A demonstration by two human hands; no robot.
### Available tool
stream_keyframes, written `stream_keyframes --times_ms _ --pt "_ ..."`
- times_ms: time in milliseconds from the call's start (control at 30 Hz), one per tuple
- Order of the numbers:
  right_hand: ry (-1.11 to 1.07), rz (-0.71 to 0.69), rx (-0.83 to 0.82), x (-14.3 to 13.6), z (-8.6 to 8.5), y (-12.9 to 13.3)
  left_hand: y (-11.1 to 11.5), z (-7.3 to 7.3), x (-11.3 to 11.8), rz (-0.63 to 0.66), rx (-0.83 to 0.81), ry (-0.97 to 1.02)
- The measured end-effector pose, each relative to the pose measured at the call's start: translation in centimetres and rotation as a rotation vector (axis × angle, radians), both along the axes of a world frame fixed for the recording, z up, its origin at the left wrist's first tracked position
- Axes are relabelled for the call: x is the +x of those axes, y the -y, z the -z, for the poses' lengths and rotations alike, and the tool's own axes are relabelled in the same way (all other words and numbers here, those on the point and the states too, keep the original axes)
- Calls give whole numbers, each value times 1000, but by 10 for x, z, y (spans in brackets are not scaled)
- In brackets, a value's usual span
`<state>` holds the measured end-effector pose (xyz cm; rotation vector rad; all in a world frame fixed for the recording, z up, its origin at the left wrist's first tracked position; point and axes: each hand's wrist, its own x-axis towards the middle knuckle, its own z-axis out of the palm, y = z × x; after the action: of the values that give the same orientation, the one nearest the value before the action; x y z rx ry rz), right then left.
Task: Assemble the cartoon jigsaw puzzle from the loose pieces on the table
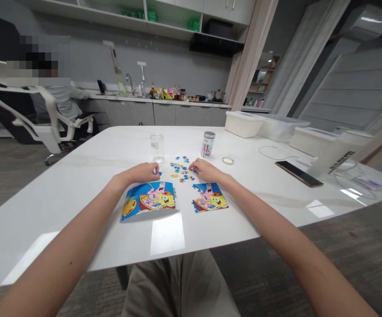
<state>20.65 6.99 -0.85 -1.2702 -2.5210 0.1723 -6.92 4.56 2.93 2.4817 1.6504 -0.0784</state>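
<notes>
Loose jigsaw puzzle pieces [178, 167], mostly blue with some yellow, lie scattered between my hands. My left hand [148, 171] is closed at the left of them, with a blue puzzle piece [158, 173] at its fingertips. At the right edge of the scatter, my right hand [203, 170] has its fingers drawn together and pointing down onto the pieces; what is between them is hidden. Below it lies a partly joined puzzle [211, 198] with pink and yellow cartoon figures and a jagged left edge. A slightly curled picture sheet [151, 200] with the same scene lies below my left hand.
Behind the pieces stand a clear jar [157, 147] and a printed can [207, 144], with a round lid [228, 161] nearby. A phone [298, 173], a cable and lidded boxes [244, 124] occupy the right side. A person sits in a white chair [50, 119] at far left.
</notes>
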Motion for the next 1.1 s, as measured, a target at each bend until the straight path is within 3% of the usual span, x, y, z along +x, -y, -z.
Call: stream_keyframes --times_ms 200,433,567,700,833,1100 --pt "17 4 -6 -1 -3 2 -3 2 -1 -9 -29 93" --pt "-31 -4 -5 2 -9 7 -6 1 -4 -59 -64 460" --pt "-134 -15 34 -1 -12 11 -2 -3 2 -63 -265 668" --pt "-231 -127 55 -14 -16 19 5 -6 11 -13 -433 824" --pt "-283 -241 48 -27 -21 32 9 -8 16 28 -459 867" --pt "-346 -231 -100 -38 -26 46 11 -10 19 45 -406 838"
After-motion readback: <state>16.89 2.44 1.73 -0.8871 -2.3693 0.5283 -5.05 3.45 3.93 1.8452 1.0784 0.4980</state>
